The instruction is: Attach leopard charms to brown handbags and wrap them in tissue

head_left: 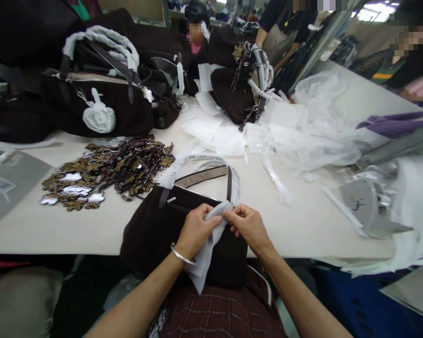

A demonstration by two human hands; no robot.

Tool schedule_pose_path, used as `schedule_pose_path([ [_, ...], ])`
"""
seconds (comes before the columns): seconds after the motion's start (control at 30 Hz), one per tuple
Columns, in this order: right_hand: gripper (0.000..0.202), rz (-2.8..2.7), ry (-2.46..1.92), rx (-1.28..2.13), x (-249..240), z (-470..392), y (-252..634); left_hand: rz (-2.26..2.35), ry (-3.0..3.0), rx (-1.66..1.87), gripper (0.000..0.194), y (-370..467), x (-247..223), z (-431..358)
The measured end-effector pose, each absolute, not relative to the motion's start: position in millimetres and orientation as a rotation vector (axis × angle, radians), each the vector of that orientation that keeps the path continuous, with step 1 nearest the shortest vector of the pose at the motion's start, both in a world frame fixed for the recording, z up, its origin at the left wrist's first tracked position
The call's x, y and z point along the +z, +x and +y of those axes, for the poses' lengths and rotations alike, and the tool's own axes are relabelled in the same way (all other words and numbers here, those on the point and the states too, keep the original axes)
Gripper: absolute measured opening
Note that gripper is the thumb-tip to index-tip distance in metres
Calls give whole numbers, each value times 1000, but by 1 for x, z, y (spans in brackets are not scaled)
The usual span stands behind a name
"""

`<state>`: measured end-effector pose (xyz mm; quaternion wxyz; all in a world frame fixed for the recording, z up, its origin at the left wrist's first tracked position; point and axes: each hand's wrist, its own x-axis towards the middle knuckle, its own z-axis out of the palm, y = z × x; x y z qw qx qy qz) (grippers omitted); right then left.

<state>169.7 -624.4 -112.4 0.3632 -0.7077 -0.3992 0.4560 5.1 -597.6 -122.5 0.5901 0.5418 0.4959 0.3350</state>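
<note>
A dark handbag lies at the table's front edge, partly over the person's lap. White wrapping covers much of its raised handles. My left hand, with a silver bangle at the wrist, is closed on a sheet of white tissue paper that hangs down over the bag's front. Just to the right, my right hand pinches the tissue's upper end near the base of the handle. The two hands are close together at the bag's top right corner.
A pile of leopard-print charms lies left of the bag. Behind it stand more dark handbags with wrapped handles. White sheets and clear plastic spread over the table's right side. Other people stand across the table and at the right.
</note>
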Motion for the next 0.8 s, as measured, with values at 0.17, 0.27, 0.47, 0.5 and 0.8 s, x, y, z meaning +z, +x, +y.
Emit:
schedule_pose_path([
  [0.17,40,-800,-1521,1532,-110,-629,185,899,709,669,41,7,-135,-590],
  [0.27,40,-705,-1314,1687,-111,-631,189,789,578,570,48,7,-135,-588],
  [0.47,40,-822,-1368,1627,-123,-629,185,653,506,455,41,5,-143,-581],
  [0.5,41,-886,-1465,1570,-124,-628,185,656,509,457,41,4,-144,-580],
  [0.8,39,-2310,-1379,-61,-78,-608,206,843,588,624,43,3,-133,-586],
])
